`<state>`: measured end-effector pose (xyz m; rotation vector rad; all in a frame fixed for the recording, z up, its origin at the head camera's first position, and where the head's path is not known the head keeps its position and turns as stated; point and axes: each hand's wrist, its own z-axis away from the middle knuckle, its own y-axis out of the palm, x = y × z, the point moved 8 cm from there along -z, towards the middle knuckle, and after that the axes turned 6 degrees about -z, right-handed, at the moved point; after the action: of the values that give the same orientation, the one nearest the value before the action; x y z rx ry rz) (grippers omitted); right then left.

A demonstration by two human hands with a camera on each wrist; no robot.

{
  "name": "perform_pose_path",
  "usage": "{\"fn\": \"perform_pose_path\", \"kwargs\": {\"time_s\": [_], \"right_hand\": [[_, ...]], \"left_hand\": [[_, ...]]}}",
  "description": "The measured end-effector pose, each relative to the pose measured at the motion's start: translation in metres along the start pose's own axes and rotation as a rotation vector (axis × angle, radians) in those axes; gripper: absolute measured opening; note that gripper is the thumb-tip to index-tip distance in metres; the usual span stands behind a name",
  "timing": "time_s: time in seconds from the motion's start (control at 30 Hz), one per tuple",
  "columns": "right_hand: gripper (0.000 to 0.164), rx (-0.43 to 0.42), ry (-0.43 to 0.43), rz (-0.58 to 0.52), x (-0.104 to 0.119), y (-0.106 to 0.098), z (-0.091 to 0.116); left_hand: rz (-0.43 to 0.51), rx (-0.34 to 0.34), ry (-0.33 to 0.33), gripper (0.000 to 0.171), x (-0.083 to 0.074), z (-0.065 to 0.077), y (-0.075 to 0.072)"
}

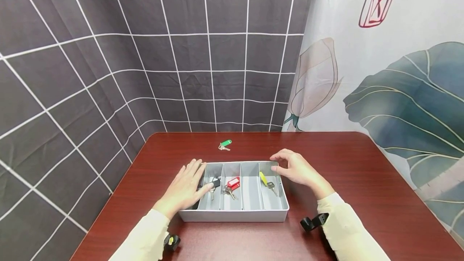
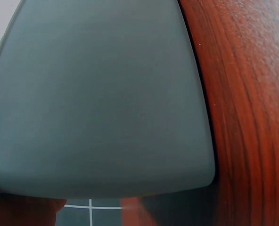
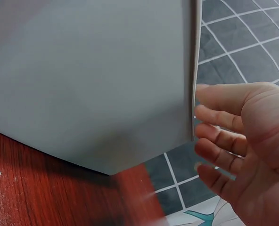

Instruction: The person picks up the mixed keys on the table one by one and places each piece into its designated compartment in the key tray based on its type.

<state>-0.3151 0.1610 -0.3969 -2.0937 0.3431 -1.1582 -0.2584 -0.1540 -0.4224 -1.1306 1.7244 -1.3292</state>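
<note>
A grey divided organizer tray (image 1: 233,216) stands on the table. My left hand (image 1: 183,190) lies spread over its left end, its fingers straight toward the back left corner, and covers much of the leftmost compartment. Its thumb is by a key with a black tag (image 1: 216,183). At the back right corner, my right hand (image 1: 298,168) has its fingers loosely bent and its fingertips at the rim; the right wrist view shows this right hand (image 3: 252,136) beside the tray wall (image 3: 97,84). Inside lie red-tagged keys (image 1: 233,183) and a yellow-tagged key (image 1: 271,187).
Keys with a green tag (image 1: 225,144) lie on the brown table (image 1: 326,148) behind the tray. A dark grid curtain (image 1: 188,51) and a white floral curtain (image 1: 348,11) hang around the table. Black wrist devices (image 1: 313,221) are on both sleeves.
</note>
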Motion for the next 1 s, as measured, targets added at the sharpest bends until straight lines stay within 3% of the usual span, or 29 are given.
{"fn": "perform_pose_path", "kwargs": {"time_s": [0.43,0.63,1.0], "right_hand": [[0.091,0.138,-0.012,0.081,0.008,0.016,0.010],[0.096,0.140,-0.056,0.157,0.025,0.021,0.018],[0.102,0.140,-0.059,0.388,0.052,0.045,0.038]], "left_hand": [[0.010,0.011,-0.007,0.078,0.000,0.000,0.000],[0.015,0.015,-0.008,0.078,0.001,0.000,0.001],[0.025,0.026,-0.013,0.079,0.003,0.000,0.001]]}}
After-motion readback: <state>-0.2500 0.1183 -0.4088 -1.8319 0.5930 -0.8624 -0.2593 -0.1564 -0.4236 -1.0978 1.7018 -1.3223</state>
